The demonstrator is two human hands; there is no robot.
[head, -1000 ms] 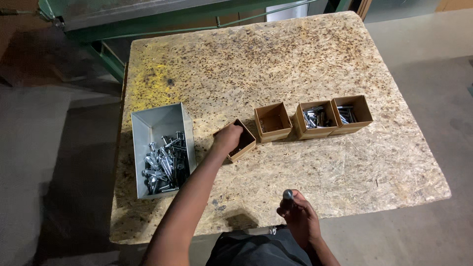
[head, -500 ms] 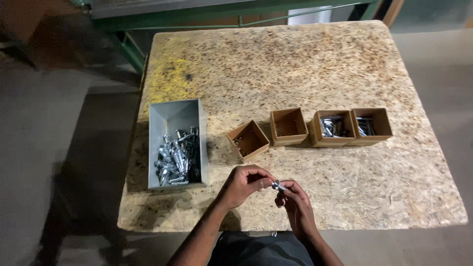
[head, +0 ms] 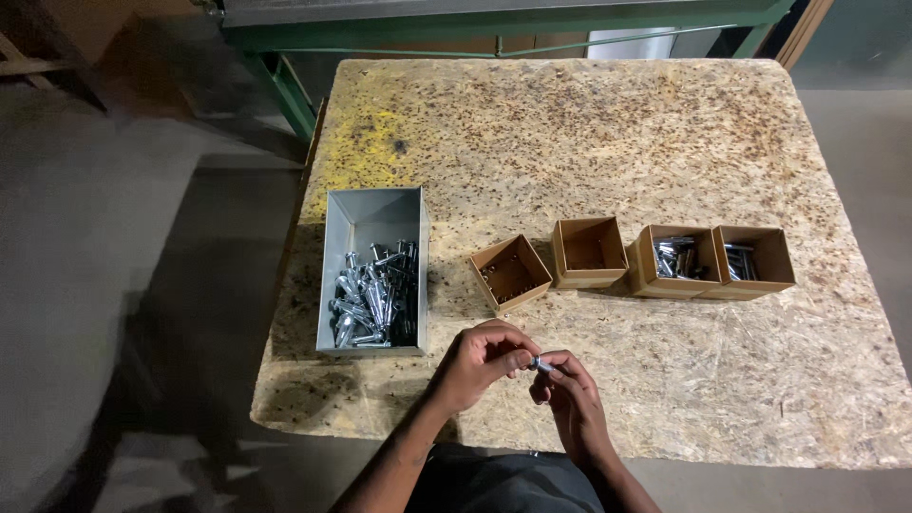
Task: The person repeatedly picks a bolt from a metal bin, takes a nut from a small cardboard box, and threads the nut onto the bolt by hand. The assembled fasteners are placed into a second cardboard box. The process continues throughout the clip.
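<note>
A: Both hands met at the near edge of the table (head: 722,123); the left hand (head: 484,361) and right hand (head: 567,391) each pinched one small metal fastener (head: 541,363) between them.

B: Judging by that, it sat low, clear of the grey bin (head: 372,271) and brown boxes (head: 589,252); short fingertip turns looked wisest.
</note>
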